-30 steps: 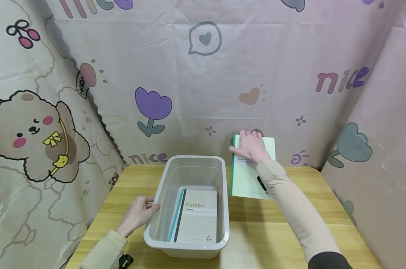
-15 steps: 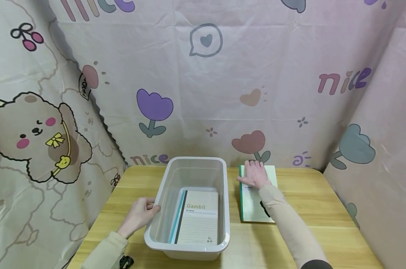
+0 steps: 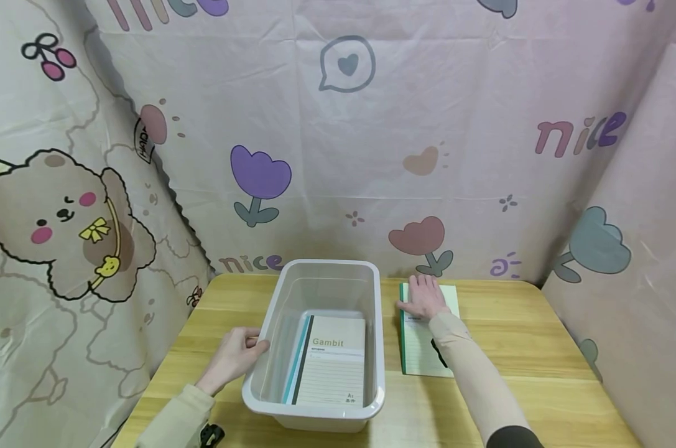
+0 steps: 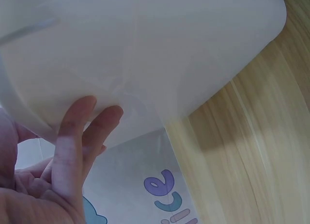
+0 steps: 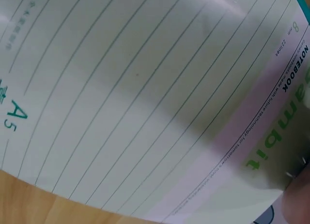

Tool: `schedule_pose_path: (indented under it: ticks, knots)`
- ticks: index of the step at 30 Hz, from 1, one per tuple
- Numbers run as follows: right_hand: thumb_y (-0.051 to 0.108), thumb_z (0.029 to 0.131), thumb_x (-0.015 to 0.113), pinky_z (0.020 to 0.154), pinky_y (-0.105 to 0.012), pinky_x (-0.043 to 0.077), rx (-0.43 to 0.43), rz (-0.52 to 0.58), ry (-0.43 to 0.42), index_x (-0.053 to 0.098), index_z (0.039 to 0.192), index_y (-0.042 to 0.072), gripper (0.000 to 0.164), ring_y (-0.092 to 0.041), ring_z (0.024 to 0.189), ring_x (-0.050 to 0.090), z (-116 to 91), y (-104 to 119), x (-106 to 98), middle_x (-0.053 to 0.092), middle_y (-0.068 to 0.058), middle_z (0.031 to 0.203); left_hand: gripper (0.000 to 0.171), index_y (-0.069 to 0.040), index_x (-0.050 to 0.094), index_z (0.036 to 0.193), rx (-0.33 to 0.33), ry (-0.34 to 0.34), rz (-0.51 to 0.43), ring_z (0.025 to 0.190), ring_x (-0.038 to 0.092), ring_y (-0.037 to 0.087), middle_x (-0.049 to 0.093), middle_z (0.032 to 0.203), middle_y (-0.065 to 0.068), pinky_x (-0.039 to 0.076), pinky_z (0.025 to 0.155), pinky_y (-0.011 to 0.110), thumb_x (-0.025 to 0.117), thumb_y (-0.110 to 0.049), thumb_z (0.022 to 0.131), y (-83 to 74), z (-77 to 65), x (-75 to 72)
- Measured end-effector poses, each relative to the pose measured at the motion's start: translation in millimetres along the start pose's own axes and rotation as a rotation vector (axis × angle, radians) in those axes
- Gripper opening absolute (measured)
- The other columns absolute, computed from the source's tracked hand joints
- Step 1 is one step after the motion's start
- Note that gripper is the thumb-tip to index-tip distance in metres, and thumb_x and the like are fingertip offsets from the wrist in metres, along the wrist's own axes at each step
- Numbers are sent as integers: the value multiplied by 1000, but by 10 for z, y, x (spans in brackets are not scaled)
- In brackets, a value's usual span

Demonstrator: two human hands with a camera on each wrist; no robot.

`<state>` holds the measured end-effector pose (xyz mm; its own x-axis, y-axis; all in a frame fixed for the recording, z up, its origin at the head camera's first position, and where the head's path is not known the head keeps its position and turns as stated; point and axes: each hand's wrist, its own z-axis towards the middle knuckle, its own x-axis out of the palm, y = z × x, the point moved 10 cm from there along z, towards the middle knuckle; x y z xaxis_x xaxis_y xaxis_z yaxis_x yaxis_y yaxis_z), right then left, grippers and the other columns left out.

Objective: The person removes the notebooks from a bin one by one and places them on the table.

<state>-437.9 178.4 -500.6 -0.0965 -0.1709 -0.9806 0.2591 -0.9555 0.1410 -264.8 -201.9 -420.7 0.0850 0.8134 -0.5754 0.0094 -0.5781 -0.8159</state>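
Note:
My left hand (image 3: 234, 359) grips the left rim of a whitish plastic bin (image 3: 378, 367). In the left wrist view, two of its fingers (image 4: 70, 151) lie along the bin's outer wall (image 4: 160, 54). A notebook with a black spine strip and "Gambit" on its cover (image 3: 332, 367) lies in the bin, with a blue-edged one showing beneath it. Right of the bin, my right hand (image 3: 425, 300) holds a green-spined notebook (image 3: 418, 354) at its far end, thumb at the left edge, fingertips at the top edge. The right wrist view shows its lined A5 cover (image 5: 131, 98).
The wooden table (image 3: 517, 348) carries the bin and the green-spined notebook. A patterned cloth (image 3: 338, 143) hangs right behind the table's far edge, with more cloth at both sides.
My right hand has brought the green-spined notebook down from a raised, tilted position to lie low over the table. My left hand and the bin have kept their places.

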Motion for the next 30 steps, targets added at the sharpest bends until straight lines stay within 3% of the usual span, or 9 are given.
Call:
schedule_pose_path:
  ticks: [8,14,24,30]
  knots:
    - [47,88,67,105,-61,41,-9,84,48,49,122,-3,63,-46,116,46,1,-85,210,48,-30,120,34,12,66,119,2,-2,12,74,74,24,77,95,24,63,61,34,62,-6,90,1,2,-7]
    - [48,89,68,95,-58,44,-52,89,23,54,127,-1,63,-42,105,45,-11,-58,220,48,-27,112,32,11,68,117,5,0,15,73,74,23,77,94,23,63,61,32,62,-5,90,1,1,-10]
    - [46,91,69,100,-56,42,-34,45,2,51,135,-4,69,-39,107,46,-48,-73,28,50,-23,113,33,13,66,118,18,9,16,76,75,25,76,97,26,63,63,34,62,-5,91,-12,-3,-19]
    - [41,93,66,97,-59,42,-20,76,-28,47,136,-9,69,-47,110,45,-44,-54,-159,48,-31,120,36,14,65,120,19,19,2,76,75,26,75,99,27,64,63,35,63,-5,91,-9,-15,-29]
